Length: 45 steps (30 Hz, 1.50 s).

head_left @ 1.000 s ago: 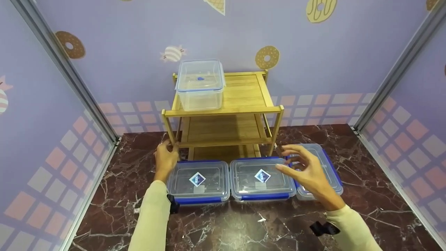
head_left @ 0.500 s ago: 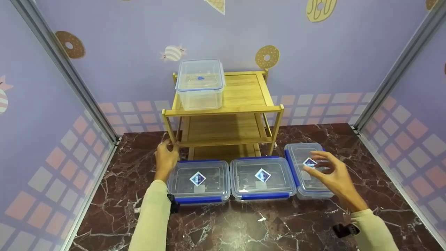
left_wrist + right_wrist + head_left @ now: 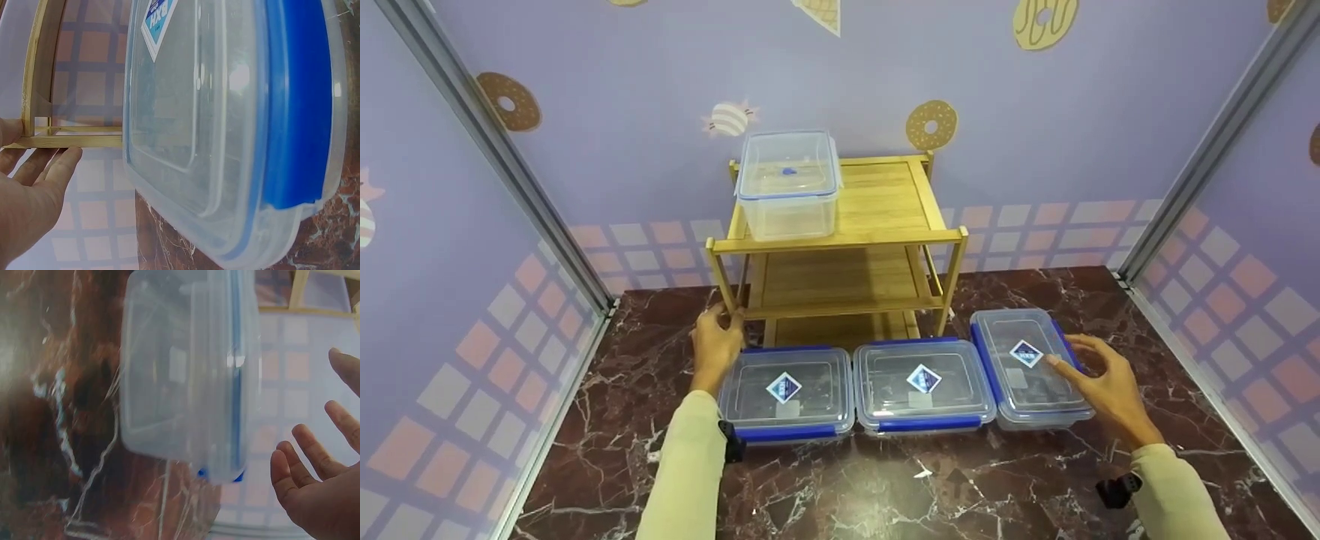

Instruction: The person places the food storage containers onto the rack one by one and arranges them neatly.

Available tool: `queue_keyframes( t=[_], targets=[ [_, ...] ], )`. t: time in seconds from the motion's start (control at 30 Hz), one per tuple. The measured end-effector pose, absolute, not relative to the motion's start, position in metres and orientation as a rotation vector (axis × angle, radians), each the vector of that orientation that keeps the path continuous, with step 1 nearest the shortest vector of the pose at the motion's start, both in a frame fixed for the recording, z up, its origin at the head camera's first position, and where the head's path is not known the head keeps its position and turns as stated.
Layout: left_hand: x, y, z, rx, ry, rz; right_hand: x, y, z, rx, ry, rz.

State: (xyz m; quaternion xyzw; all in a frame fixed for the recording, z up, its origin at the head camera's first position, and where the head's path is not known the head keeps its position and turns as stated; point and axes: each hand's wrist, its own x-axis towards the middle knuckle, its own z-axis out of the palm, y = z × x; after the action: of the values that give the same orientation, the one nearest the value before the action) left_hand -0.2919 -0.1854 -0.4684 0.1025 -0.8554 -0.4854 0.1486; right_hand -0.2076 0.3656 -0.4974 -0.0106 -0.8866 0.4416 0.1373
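Note:
My left hand [image 3: 715, 345] grips the front left leg of a wooden shelf [image 3: 840, 241]; the left wrist view shows the thumb on one side and the fingers [image 3: 59, 169] on the other. My right hand [image 3: 1110, 386] hovers by the right side of a clear plastic food container [image 3: 1020, 390] with blue clips and a diamond-shaped label. Its fingers are spread and hold nothing in the right wrist view. Two similar containers lie flat before the shelf, a left container [image 3: 821, 409] and a middle container [image 3: 885, 405].
A taller clear box [image 3: 791, 214] with a blue-edged lid stands on the left of the shelf's top tier. The shelf and containers stand on a dark red marbled surface [image 3: 847, 487]. Purple patterned walls [image 3: 645, 150] enclose the back and both sides.
My right hand has moved right, from above the gap between the middle and right containers to the right container's outer side. The left hand keeps its grip on the shelf leg.

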Motion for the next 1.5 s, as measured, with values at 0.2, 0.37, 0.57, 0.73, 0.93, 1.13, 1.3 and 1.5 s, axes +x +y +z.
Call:
queue_keyframes(
  t=[0.2,0.37,0.57,0.73,0.93,1.13,1.3,1.5],
  targets=[
    [-0.289,-0.188,-0.469,0.297,-2.457,-1.382,-0.213,0.376,-0.508,-0.093,-2.541,1.344],
    [-0.291,-0.187,-0.468,0.292,-2.456,-1.362,-0.217,0.383,-0.514,-0.122,-2.552,1.336],
    [-0.291,-0.184,-0.47,0.29,-2.459,-1.388,-0.22,0.389,-0.519,-0.143,-2.608,1.347],
    [-0.291,-0.183,-0.471,0.295,-2.467,-1.374,-0.221,0.391,-0.522,-0.126,-2.642,1.453],
    [-0.291,-0.182,-0.47,0.297,-2.455,-1.4,-0.226,0.393,-0.521,-0.107,-2.706,1.53],
    [-0.291,-0.182,-0.469,0.296,-2.444,-1.404,-0.232,0.396,-0.524,-0.097,-2.794,1.513],
    [-0.291,-0.182,-0.469,0.289,-2.443,-1.399,-0.235,0.399,-0.526,-0.095,-2.836,1.529],
    [-0.29,-0.184,-0.468,0.285,-2.445,-1.401,-0.233,0.401,-0.527,-0.114,-2.802,1.682]
  ],
)
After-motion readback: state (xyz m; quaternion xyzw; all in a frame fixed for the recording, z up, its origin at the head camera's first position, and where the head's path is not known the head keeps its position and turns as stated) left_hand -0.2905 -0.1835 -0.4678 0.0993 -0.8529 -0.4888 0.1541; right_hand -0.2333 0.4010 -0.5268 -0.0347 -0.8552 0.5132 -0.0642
